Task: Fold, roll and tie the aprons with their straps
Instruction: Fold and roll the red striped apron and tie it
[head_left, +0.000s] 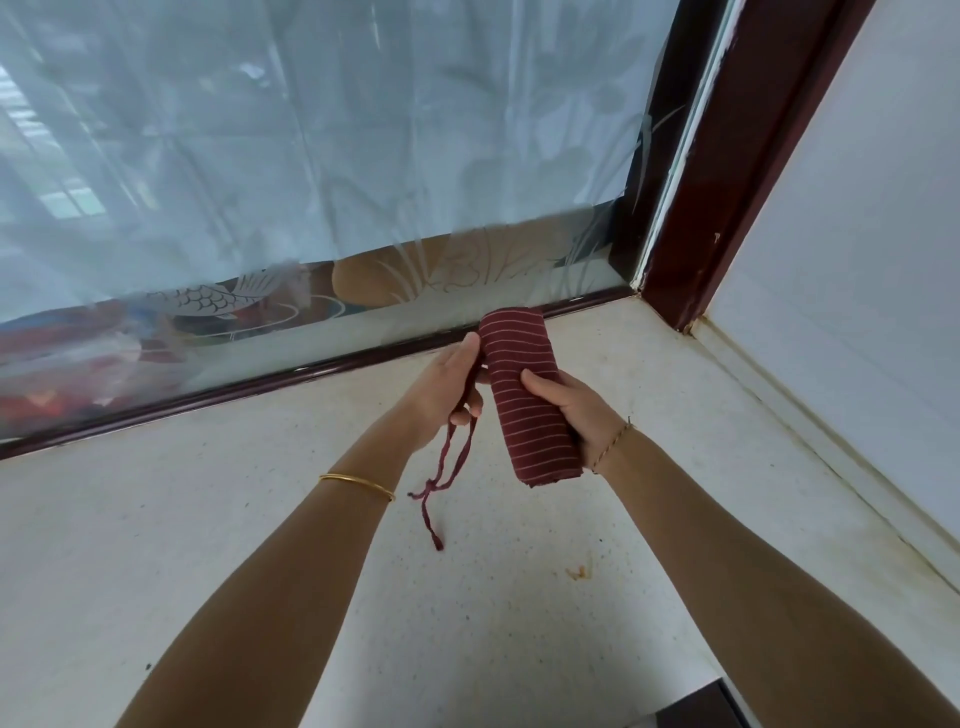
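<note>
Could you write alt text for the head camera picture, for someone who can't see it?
A person's right hand grips a rolled apron, dark red with thin pale stripes, over a pale speckled counter, while the left hand holds its straps, whose knotted ends dangle below. Behind is a frosted window with a dark red frame.

A pale speckled tabletop (260, 545) runs into a corner. Behind it stands a glass pane (395, 306) etched with a fish (208, 299) and reeds, its upper part covered by a creased white sheet (311, 130). A dark red frame (727, 182) borders the pane. A white wall (857, 234) closes the right side. A small orange stain (577, 571) marks the tabletop, and a dark object (696, 709) shows at the bottom edge.
</note>
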